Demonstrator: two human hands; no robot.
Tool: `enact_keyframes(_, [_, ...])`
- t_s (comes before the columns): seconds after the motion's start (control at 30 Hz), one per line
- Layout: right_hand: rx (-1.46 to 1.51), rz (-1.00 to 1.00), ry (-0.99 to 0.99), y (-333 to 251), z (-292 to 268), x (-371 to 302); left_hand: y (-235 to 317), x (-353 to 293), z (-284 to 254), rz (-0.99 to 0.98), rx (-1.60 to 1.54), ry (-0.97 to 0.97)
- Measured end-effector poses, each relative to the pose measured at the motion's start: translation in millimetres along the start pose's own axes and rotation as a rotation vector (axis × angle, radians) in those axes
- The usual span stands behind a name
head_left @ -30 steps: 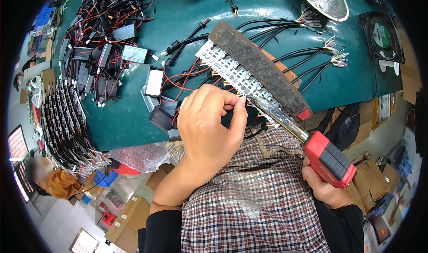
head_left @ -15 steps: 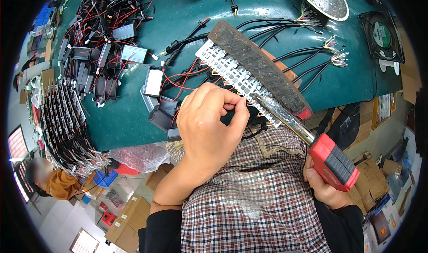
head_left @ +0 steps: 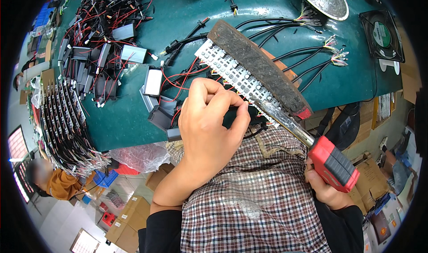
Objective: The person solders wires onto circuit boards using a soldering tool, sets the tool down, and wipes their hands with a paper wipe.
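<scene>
one white board panel [head_left: 240,78] lies along one dark bar [head_left: 261,68], at one o'clock from my left hand [head_left: 211,121], eleven from my right hand [head_left: 327,189]. my right grips one soldering iron [head_left: 331,161]; my left curls pinch-like, holding what i cannot tell.

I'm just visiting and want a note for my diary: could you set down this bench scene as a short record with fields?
Left hand: thumb and finger pinched at the boards' near edge; anything between them is too small to tell
Right hand: holding the red-and-black iron
Iron tip: at the boards; contact unclear
Boards: white, in a row
Block: dark, along the boards' far side
Table: green
Left side: grey cases, red wires
Far right: fan
</scene>
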State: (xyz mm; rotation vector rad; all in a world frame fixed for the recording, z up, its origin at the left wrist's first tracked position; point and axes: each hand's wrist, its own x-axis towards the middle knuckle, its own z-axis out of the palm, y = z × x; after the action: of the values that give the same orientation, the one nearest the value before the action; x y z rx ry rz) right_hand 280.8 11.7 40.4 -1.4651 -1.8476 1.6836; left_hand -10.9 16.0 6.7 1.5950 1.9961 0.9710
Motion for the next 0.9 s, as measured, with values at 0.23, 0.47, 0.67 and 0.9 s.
enact_keyframes(0.23, [0.026, 0.081, -0.045, 1, -2, -1, 2, 0, 1, 0.002, 0.051, 0.020])
enact_keyframes(0.47, [0.023, 0.071, -0.044, -1, 0, 2, 0, -2, 6, -0.013, 0.048, 0.051])
enact_keyframes(0.67, [-0.020, -0.012, -0.033, 7, -3, -3, 1, 0, 3, 0.022, 0.066, 0.037])
enact_keyframes(0.9, [-0.021, 0.052, -0.008, 2, -7, -6, 0, 0, -1, 0.015, 0.087, 0.045])
